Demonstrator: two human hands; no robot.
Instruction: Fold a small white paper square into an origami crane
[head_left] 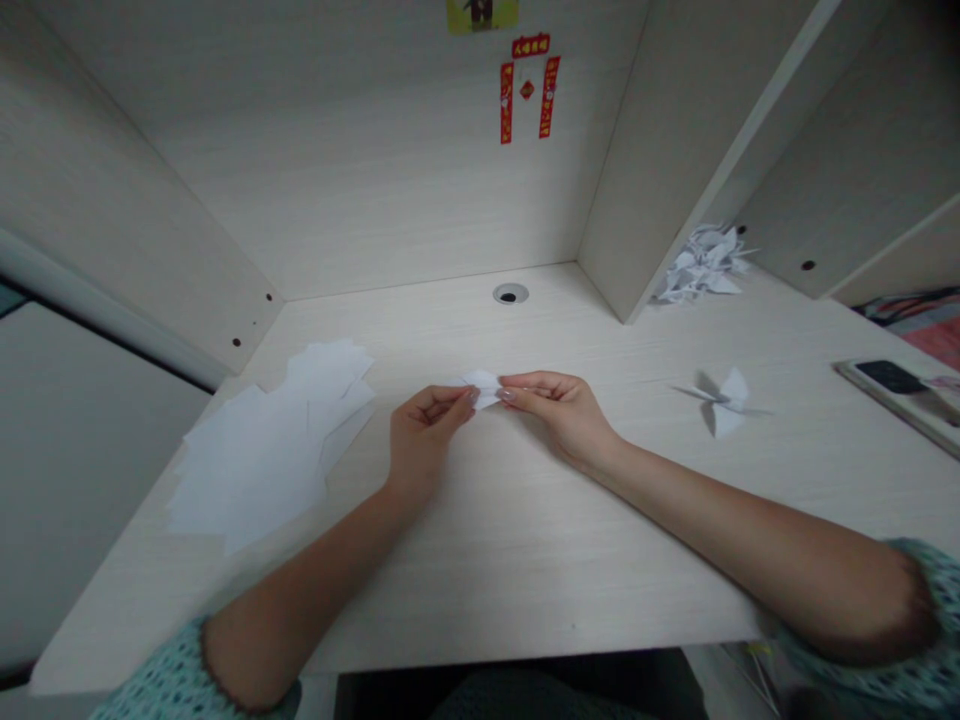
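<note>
While the left hand pinches one side of the folded paper, the right hand grips the other, so it sits between them, over the worktop.

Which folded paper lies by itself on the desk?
The pinwheel-like one at right; left hand and right hand hold another, and the rest are in the heap farther back.

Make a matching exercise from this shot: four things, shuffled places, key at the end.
1. small paper piece
2. paper sheets
3. red stickers
4. four-pointed paper shape

A. upright back panel
B. pinched between left hand and right hand
C. desk, right of both hands
D. overlapping, left of both hands

Pairs: 1-B, 2-D, 3-A, 4-C
</note>
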